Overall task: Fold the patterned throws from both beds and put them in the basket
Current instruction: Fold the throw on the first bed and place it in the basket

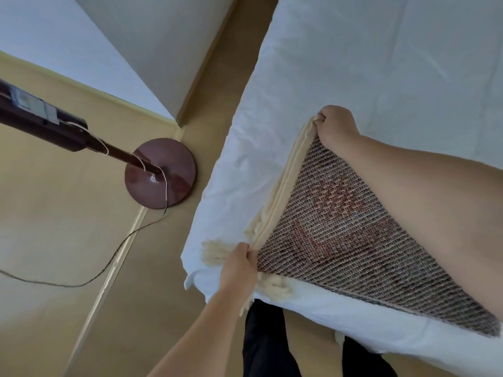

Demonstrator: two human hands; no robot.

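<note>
Folding under way on one throw

We hold one throw (340,235) by its cream edge as it lies on the bed (381,63). Our left hand (239,268) pinches the near corner, fingers curled round the cloth. Our right hand (336,126) has the far corner in a closed grip. Between the two grips the edge runs taut and looks doubled, layer on layer. From that line the patterned weave spreads flat under our right arm. Fringe (215,251) spills out just beside the left grip, over the bed's side.

We judge the task to be early. This throw seems to be at a first fold, with its corners matched up but no compact bundle yet. More folds remain, and then the carry to the basket, which is out of view. No second throw shows, so we cannot tell how it stands.
</note>
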